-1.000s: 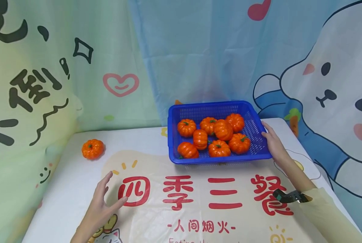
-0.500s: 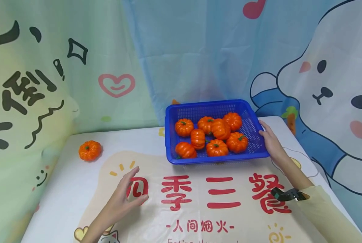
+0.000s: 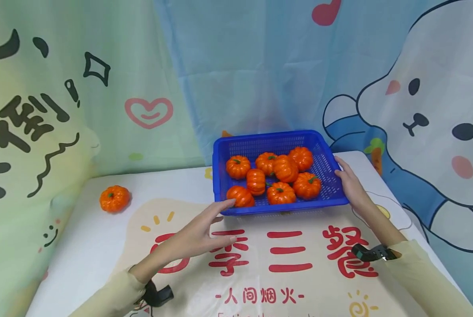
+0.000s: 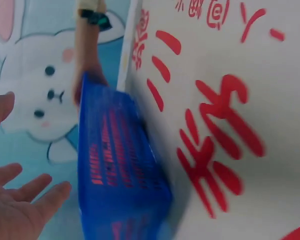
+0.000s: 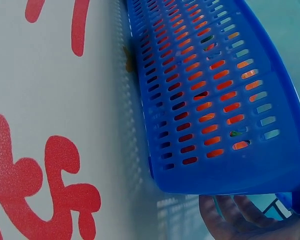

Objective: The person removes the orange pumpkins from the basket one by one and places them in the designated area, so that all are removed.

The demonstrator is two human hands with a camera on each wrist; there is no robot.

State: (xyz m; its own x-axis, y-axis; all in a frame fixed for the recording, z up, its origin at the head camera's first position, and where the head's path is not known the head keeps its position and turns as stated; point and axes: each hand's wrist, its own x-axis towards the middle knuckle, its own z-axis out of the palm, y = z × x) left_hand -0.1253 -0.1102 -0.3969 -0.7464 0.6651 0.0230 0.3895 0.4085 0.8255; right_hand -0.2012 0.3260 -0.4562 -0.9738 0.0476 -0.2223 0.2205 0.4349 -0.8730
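A blue perforated plastic basket [image 3: 284, 208] sits toward the back of the table with several small orange pumpkins [image 3: 281, 193] in it. My right hand [image 3: 353, 187] holds the basket's right end; the right wrist view shows its fingers [image 5: 230, 212] at the outer end wall, partly hidden. Fingers spread and holding nothing, my left hand [image 3: 198, 231] is by the near left corner of the basket. In the left wrist view that hand [image 4: 15, 210] appears apart from the basket's wall [image 4: 125, 150]. A single pumpkin [image 3: 115, 199] lies on the table at the far left.
A white table cover [image 3: 181, 185] with large red printed characters lies under everything. Behind the table hangs a printed cloth [image 3: 244, 66] with cartoon figures, close to the basket's back edge. A thin cord [image 3: 391, 198] lies by the right edge.
My left hand has moved right and away from me, up to the basket's near left corner. My right hand stays at the basket's right end. The head view has shifted slightly.
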